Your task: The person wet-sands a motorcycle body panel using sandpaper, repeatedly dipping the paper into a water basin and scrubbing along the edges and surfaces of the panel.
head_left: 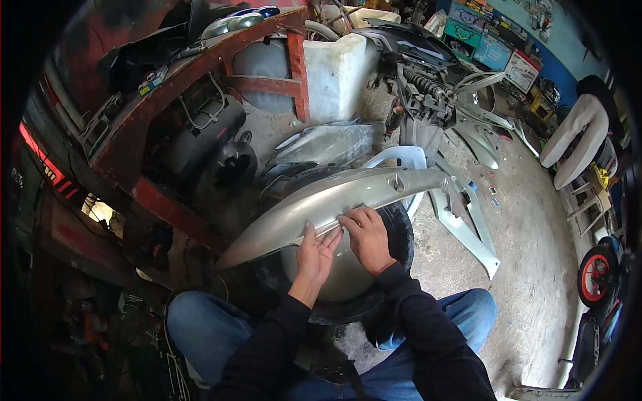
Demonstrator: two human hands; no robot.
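Two bare hands meet at the lower edge of a long silver-grey panel (314, 204). L hand (314, 259): palm up, fingers loosely extended, thumb against the panel's edge, so propping rather than gripping, I'd judge. R hand (365, 235): fingers curled in, tips on the same edge; can't tell if it pinches the rim or something tiny. Panel is in front of the person, slanting over a black tub (407, 250).

Main risk, I'd say: a slip. Grip looks light & both hands sit near mid-length, so uneven pressure could tip the pointed L end or the notched R end. Cause of scuffs = hard tub rim or gritty floor (535, 260). Thin tabs at the R end look snap-prone if it drops. Edge might also nick fingertips, b/c they press right along it.

Materials: panel is smooth, prob. painted plastic, w/ a soft metallic sheen, bowed like a long leaf & tapering L. Tub is round, dark, matte; surface inside is dull grey, unclear if liquid or solid. Just beyond: a pale, glossy hooped piece (403, 155) and an angular grey-green bracket-like panel (461, 230) on rough, stained concrete. Farther out: scuffed silver panels (328, 144), a red-painted counter (298, 63) w/ chipped edges, a ribbed coil spring (424, 83), & far R, a black tyre w/ red rim (594, 275).
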